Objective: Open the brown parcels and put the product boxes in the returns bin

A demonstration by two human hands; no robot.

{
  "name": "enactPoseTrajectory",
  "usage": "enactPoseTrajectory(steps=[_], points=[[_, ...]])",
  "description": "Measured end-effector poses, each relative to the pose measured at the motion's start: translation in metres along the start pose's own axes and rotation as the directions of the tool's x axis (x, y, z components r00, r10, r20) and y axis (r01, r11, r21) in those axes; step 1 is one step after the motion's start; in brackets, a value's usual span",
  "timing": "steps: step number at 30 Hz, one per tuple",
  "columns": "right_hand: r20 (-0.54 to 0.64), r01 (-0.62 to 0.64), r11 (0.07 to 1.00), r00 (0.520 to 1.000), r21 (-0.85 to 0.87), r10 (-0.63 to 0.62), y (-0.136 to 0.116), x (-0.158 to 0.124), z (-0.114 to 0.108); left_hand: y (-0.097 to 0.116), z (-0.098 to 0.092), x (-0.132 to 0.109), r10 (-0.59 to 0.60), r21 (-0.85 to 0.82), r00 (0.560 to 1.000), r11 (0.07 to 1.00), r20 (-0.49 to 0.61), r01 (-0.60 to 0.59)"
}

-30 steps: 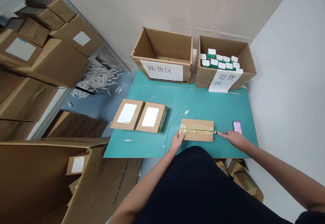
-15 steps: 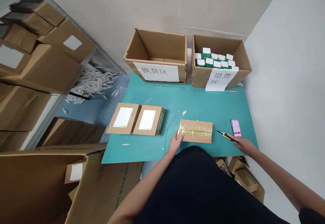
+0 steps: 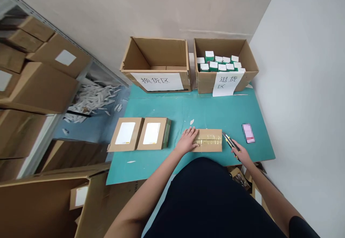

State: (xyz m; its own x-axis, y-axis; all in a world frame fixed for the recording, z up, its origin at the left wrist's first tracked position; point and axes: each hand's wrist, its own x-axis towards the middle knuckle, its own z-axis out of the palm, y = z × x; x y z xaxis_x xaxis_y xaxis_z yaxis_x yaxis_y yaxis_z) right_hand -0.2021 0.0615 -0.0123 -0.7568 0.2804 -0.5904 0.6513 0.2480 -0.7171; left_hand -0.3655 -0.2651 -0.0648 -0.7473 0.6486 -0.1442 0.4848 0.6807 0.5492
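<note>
A taped cardboard box [image 3: 212, 145] lies flat on the green tabletop in front of me, clear tape running along its middle seam. My left hand [image 3: 187, 141] rests on the box's left end, fingers stretched out. In my right hand [image 3: 242, 154] is a yellow and black utility knife [image 3: 229, 142], its tip pointing at the right edge of the box. Whether the tip touches the cardboard I cannot tell. To the left stand two closed cardboard boxes with white labels, the nearer one [image 3: 163, 123] beside the outer one [image 3: 130, 120].
At the back of the table [image 3: 183, 106] stand two open cartons with paper signs: a left carton [image 3: 159, 53] and a right carton [image 3: 223, 45] holding several green-and-white boxes. A phone [image 3: 248, 133] lies at the right. Shelves with boxes [image 3: 40, 87] and a large open carton [image 3: 40, 205] are at left.
My left hand has gone from gripping the box's left edge to lying flat on its top. My right hand has brought the utility knife leftward to the box's right edge.
</note>
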Motion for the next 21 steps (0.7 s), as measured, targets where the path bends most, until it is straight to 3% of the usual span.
enactPoseTrajectory(steps=[4,8,15,21], points=[[0.01,0.009,1.0,1.0,0.014,-0.009,0.005,0.0,-0.001,0.0,-0.003,0.022,0.026,0.049,0.996,0.998,0.09,-0.03],[0.025,0.023,0.999,0.999,0.028,-0.023,0.008,0.0,-0.004,0.005,-0.003,0.033,0.082,0.07,0.992,0.994,0.1,-0.089],[0.037,0.029,0.999,0.999,-0.015,-0.029,0.006,0.003,-0.005,0.01,0.0,0.029,0.078,0.08,0.996,0.994,0.04,-0.081],[0.045,0.046,0.999,0.998,-0.016,-0.046,0.007,0.004,-0.005,0.012,0.001,0.024,0.091,0.139,0.993,0.985,0.07,-0.1]])
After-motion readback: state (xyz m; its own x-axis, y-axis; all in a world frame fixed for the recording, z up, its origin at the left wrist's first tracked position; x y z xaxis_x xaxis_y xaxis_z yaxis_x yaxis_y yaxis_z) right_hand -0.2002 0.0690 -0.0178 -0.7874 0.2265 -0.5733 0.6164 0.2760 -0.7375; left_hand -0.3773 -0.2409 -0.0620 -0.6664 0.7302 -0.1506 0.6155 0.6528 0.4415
